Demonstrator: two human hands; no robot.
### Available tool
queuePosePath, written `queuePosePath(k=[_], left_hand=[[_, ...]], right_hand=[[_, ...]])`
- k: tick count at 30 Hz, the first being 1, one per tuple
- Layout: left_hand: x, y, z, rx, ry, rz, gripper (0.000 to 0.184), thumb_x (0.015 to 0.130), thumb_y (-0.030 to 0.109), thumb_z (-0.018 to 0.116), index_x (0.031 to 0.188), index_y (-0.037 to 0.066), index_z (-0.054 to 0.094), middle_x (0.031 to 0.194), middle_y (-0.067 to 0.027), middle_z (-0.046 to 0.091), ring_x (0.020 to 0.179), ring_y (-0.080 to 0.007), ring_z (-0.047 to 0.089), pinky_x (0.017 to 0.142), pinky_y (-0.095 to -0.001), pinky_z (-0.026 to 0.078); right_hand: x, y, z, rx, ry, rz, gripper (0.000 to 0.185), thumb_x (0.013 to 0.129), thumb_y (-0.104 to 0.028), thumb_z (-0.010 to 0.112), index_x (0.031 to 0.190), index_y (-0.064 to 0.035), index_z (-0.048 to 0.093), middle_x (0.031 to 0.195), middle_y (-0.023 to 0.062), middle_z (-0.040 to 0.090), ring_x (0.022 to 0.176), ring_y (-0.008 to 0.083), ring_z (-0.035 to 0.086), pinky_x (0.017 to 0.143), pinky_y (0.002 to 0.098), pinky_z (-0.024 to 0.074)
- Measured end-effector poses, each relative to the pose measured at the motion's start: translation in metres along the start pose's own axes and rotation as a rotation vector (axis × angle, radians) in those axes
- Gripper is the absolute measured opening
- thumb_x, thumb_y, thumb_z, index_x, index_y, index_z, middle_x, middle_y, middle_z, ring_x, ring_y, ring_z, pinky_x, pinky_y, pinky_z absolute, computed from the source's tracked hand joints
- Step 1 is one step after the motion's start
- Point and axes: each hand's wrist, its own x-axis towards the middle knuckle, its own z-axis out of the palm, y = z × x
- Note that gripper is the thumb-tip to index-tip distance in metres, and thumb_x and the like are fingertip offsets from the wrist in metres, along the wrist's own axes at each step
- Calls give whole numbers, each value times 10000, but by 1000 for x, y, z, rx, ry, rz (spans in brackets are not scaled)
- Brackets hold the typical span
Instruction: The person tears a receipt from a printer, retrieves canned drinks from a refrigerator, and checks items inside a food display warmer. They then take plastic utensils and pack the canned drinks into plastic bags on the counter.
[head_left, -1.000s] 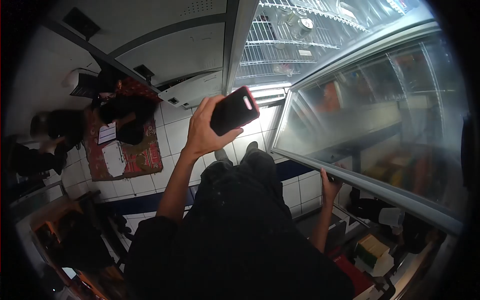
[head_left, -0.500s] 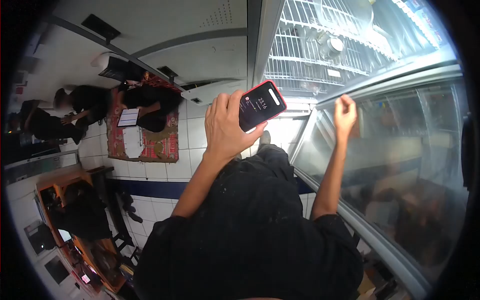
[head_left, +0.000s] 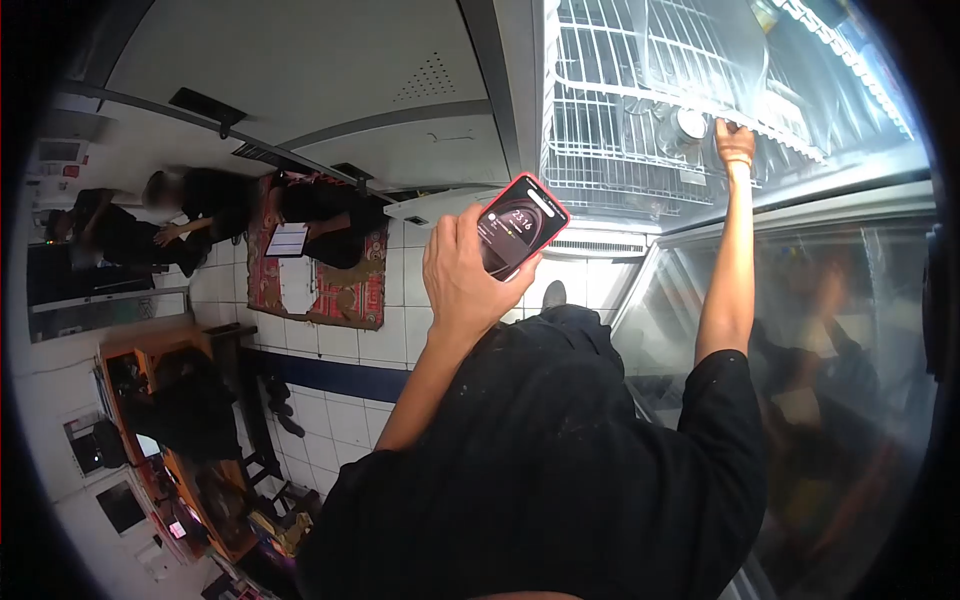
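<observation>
Right hand [head_left: 736, 146]: off the glass door [head_left: 690, 300], now inside the fridge [head_left: 860, 185], fingers curled at the wire shelf's [head_left: 600, 90] front edge; whether they grasp anything, I can't tell
Silvery container [head_left: 686, 128]: just beside those fingers
Phone [head_left: 522, 226]: lit, clasped by its edges in the left hand [head_left: 462, 265]
Obstacle: shelf wires around the container

Phone [head_left: 520, 236]: smooth glossy screen; red plastic-looking edge.
Shelves [head_left: 640, 97]: smooth, coated-looking metal wire.
Door pane [head_left: 800, 370]: smooth, glossy, hazed, glass-like.
Floor tiles [head_left: 310, 412]: smooth, light sheen.
Rug [head_left: 368, 290]: matt, woven-looking cloth.
Shirt [head_left: 560, 480]: soft matt cloth.
</observation>
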Motion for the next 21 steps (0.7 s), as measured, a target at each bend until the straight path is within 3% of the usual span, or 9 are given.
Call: queuePosePath(k=[1, 3, 6, 13, 16, 19, 21], left_hand=[[1, 1, 1, 3, 2, -5, 717, 623, 335, 884, 1186, 45, 549, 1002, -130, 556, 906, -323, 591, 759, -448, 474], [1, 3, 1, 12, -3, -22, 717, 625, 333, 885, 1188, 43, 548, 1005, -133, 557, 910, -324, 591, 760, -447, 474], [2, 4, 4, 21, -2, -49, 714, 630, 333, 883, 1188, 40, 548, 1005, -135, 556, 917, -326, 592, 762, -447, 474], [2, 6, 6, 15, -5, -92, 707, 644, 346, 880, 1168, 10, 543, 1013, -161, 579, 915, -334, 607, 786, -446, 481], [3, 10, 2, -171, -89, -221, 624, 689, 310, 868, 1122, 0, 541, 994, -126, 612, 903, -261, 620, 801, -380, 488], [-4, -5, 3, -596, -351, -412, 529, 732, 228, 845, 1101, 20, 528, 980, -79, 621, 903, -154, 604, 797, -306, 484], [-7, -5, 5, -954, -394, -520, 493, 741, 173, 830, 1101, 42, 520, 969, -50, 601, 900, -106, 581, 788, -276, 473]], right_hand=[[12, 12, 9, 23, 25, -93, 666, 800, -461, 715, 1251, 15, 602, 1135, 232, 692, 1040, 411, 660, 928, 471, 507], [53, 61, 48, -405, 266, -508, 644, 799, -469, 708, 1241, -8, 627, 1121, 225, 698, 1077, 402, 647, 956, 477, 489], [87, 89, 71, -450, 248, -666, 560, 817, -434, 682, 1249, -80, 650, 1180, 189, 680, 1097, 386, 627, 1002, 500, 450], [92, 67, 55, -496, 133, -558, 599, 798, -441, 710, 1254, -59, 633, 1161, 191, 681, 1088, 379, 632, 991, 488, 460], [100, 61, 50, -498, 120, -541, 617, 790, -443, 722, 1256, -50, 625, 1154, 191, 682, 1084, 375, 635, 987, 483, 464], [104, 57, 48, -494, 114, -538, 635, 783, -446, 735, 1258, -41, 618, 1146, 192, 683, 1079, 372, 637, 982, 478, 468], [108, 53, 48, -498, 109, -541, 648, 777, -448, 743, 1260, -35, 612, 1141, 193, 684, 1077, 370, 638, 979, 474, 471]])
